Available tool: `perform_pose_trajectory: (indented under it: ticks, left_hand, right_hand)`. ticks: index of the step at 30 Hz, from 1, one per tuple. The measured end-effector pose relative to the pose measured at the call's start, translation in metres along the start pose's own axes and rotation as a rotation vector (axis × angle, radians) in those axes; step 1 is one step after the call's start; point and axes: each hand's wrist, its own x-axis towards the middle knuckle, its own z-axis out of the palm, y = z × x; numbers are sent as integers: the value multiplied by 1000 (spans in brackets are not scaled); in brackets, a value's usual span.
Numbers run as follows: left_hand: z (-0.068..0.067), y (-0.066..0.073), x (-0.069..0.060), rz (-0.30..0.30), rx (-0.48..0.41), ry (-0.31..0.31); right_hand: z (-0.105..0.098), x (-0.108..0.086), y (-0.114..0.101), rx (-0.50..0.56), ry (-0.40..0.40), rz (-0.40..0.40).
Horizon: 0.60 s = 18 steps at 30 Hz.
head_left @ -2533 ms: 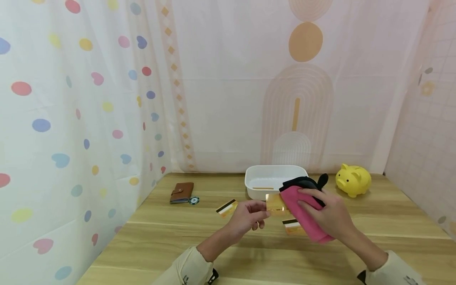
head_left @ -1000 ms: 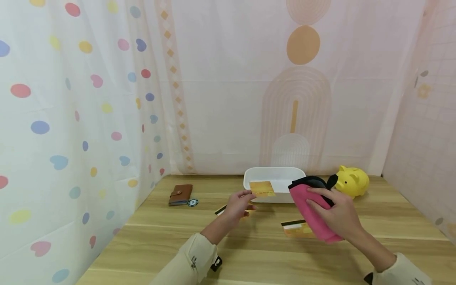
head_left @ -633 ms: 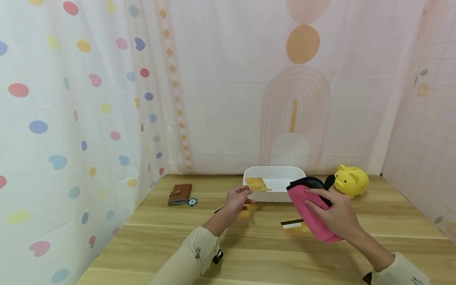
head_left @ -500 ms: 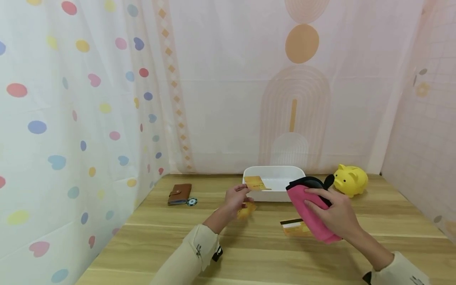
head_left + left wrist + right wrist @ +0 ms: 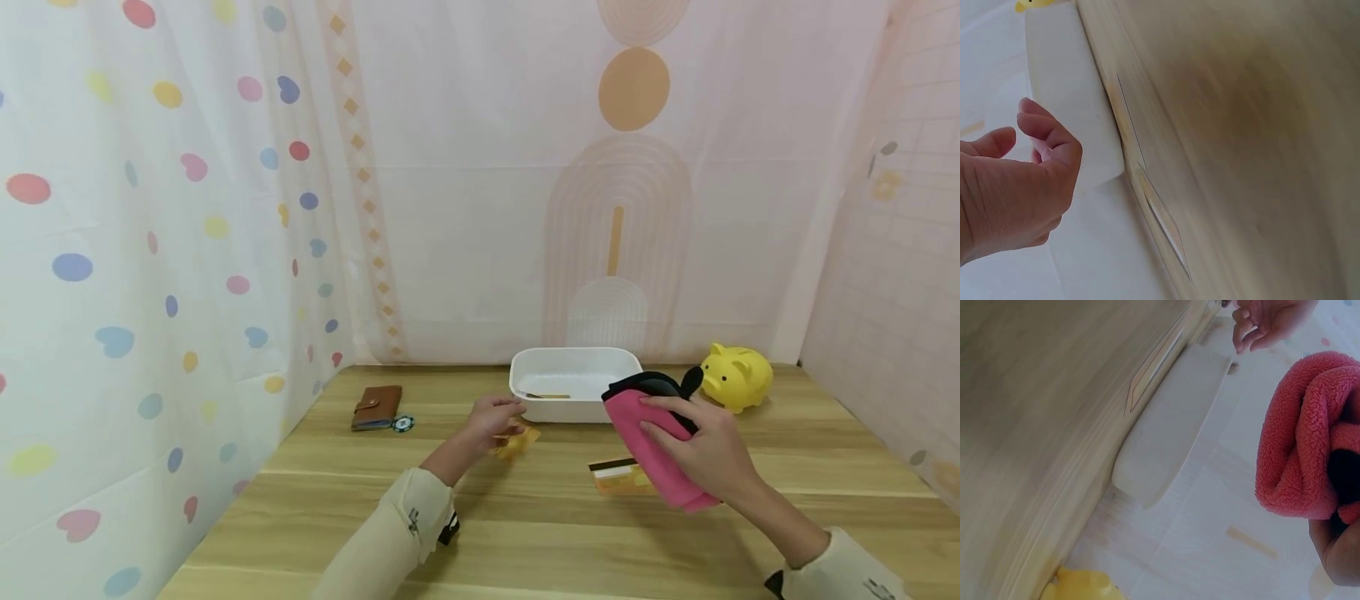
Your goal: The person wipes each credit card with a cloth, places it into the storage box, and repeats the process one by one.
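It looks partway along to me: at least one thin card [image 5: 553,397] lies inside the white tub [image 5: 577,412], though at this angle I can't count them surely. Two yellow cards [image 5: 621,479] are left on the bench [image 5: 525,537], one partly hidden by the left hand [image 5: 493,419], the other by the pink cloth [image 5: 663,462]. The left hand holds nothing, thumb and bent fingers apart; the right hand [image 5: 705,442] grips the cloth.

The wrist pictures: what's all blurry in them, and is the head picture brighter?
Left wrist: dim, wooden table smeary; right wrist: also dim, table soft, but pink cloth shows its fuzz; head: brighter, yellow pig fairly sharp, though the card by the left hand looks smudgy.
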Motion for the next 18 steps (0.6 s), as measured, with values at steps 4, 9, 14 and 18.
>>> perform_pose_trajectory:
  ticks: [4,9,14,18]
  left_hand:
    - [-12,0,-3,24,87,-16]
    - [-32,-1,-10,131,246,-38]
    - [-52,-3,-14,209,380,-30]
    - [-67,-8,-13,234,414,-14]
  right_hand:
    - [1,1,-1,8,-4,2]
    - [2,1,-2,7,-12,10]
    - [2,0,-4,6,-19,24]
    - [4,0,-5,9,-20,19]
